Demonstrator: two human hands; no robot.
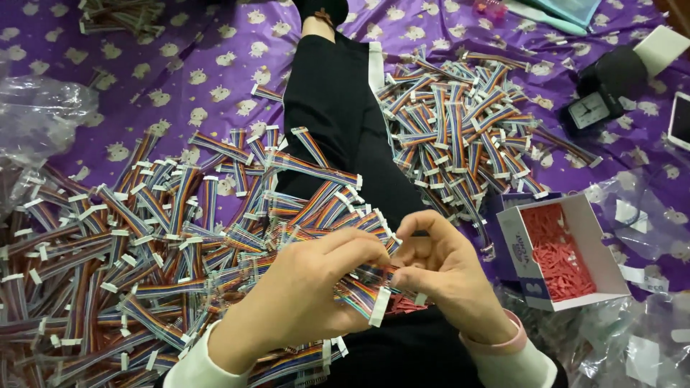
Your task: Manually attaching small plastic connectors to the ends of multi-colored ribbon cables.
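My left hand point(302, 294) and my right hand point(449, 280) meet over my lap, both gripping one rainbow ribbon cable point(366, 294) with white connector ends. The left hand's fingers curl over the cable; the right hand's thumb and fingers pinch it near a connector. A large heap of similar ribbon cables point(122, 251) lies to the left of my black-trousered leg point(338, 122). A second heap of cables point(467, 129) lies to the right of the leg.
A small white open box point(604, 248) holding red pieces sits at the right. A purple patterned cloth point(201, 79) covers the surface. Clear plastic bags point(36, 115) lie at left and lower right. A small black clock point(589, 111) and a phone point(679, 118) lie upper right.
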